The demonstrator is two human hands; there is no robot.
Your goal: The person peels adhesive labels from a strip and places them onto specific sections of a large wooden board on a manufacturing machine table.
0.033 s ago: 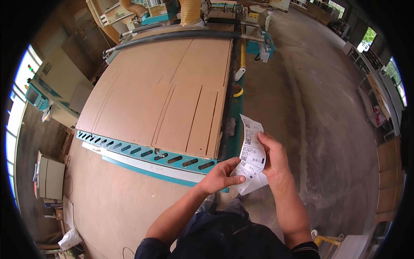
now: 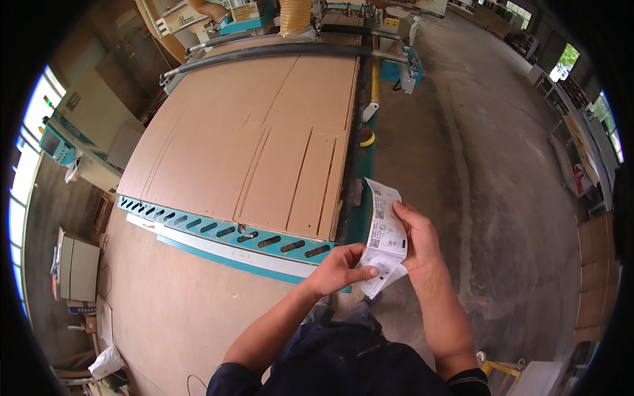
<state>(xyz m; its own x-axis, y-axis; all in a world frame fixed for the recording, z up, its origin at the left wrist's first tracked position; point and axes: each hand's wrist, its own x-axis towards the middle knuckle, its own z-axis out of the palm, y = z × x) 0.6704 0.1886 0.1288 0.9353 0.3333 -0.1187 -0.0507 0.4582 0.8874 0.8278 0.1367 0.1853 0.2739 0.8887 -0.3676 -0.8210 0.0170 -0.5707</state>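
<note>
Holding a strip of printed paper labels (image 2: 385, 231) just in front of the machine's teal edge rail (image 2: 224, 234), we pinch its lower end with our left hand (image 2: 340, 269) and grip its side with our right hand (image 2: 419, 247). No label looks peeled yet. Beyond the rail, the cut brown panels (image 2: 264, 152) lie bare, seemingly unlabelled.

woodworking workshop: cutting machine (image 2: 264, 39) over brown boards (image 2: 257, 152).

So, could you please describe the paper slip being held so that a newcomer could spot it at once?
Start at the big machine bed covered with brown board. Off its near right corner, over the grey floor, both hands hold the paper slip. It is the only white, printed strip there, pinched between left hand and right hand.
</note>
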